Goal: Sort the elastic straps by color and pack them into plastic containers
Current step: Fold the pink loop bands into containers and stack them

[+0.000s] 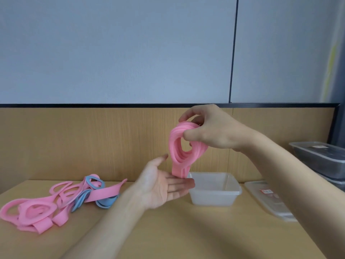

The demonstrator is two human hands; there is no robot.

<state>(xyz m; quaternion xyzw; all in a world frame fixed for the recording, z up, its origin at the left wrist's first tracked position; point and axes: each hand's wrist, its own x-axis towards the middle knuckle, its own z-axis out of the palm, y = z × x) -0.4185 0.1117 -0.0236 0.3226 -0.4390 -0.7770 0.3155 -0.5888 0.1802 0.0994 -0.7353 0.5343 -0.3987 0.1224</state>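
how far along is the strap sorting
Early. Done: a bunch of pink straps is gathered. In hand: the right hand grips it above the clear container, which looks empty; left hand open beneath. Left: the mixed pink and blue pile on the table.

Two hands: left hand [160, 186], right hand [211, 128]. One pink strap bunch [177, 146], centre. One pink-and-blue pile [56, 199] at eight o'clock. One open container stack [214, 200], one lid [268, 200] at four; two lidded tubs [321, 156] at three.
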